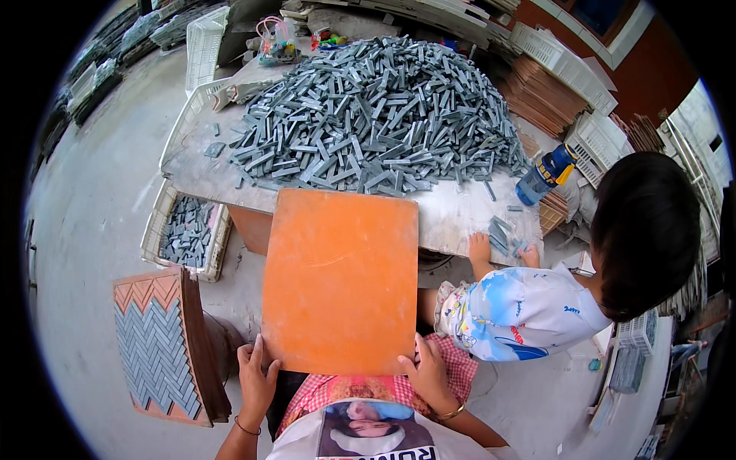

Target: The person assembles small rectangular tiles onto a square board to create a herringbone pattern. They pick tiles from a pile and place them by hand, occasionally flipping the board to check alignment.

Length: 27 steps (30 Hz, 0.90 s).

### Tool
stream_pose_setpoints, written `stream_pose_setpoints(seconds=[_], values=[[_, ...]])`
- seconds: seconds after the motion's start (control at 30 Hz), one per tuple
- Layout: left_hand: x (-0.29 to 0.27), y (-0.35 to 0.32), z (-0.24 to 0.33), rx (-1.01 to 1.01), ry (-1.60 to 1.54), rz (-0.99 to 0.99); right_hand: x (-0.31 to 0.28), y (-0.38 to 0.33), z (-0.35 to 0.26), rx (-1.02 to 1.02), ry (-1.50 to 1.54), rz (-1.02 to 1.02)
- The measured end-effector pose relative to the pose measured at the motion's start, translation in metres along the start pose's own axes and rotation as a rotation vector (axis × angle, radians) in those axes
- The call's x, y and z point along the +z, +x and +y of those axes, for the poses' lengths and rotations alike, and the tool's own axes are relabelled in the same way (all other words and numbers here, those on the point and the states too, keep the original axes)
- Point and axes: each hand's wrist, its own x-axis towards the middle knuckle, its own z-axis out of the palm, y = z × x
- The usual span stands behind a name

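"Board (341,284), flat and orange, right before you. Where exactly?"

"Near edge above your lap, far edge toward the table (452,222) with its pile of gray strips (383,115). Contact with the table: can't tell."

"Your 2 hands?"

"Left hand (258,376) partly curled, holding the near left corner. Right hand (427,373) likewise at the near right corner, some fingers hidden."

"Around you?"

"Herringbone panel (157,353) at left, crate (221,247) of gray pieces beyond it. Another person (529,314) at right, 2 hands by loose strips (500,234)."
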Motion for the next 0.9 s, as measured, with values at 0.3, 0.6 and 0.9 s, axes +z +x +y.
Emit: stream_pose_setpoints(seconds=[0.3,0.6,0.9], values=[[-0.094,0.022,0.059,-0.088,-0.627,-0.055,-0.084,0.037,-0.044,0.266,1.018,-0.102],[-0.156,0.170,0.174,0.559,-0.507,0.254,-0.170,0.177,-0.090,-0.082,1.336,-0.069],[-0.158,0.199,0.188,0.544,-0.538,0.170,-0.172,0.197,-0.093,-0.076,1.308,0.040]])
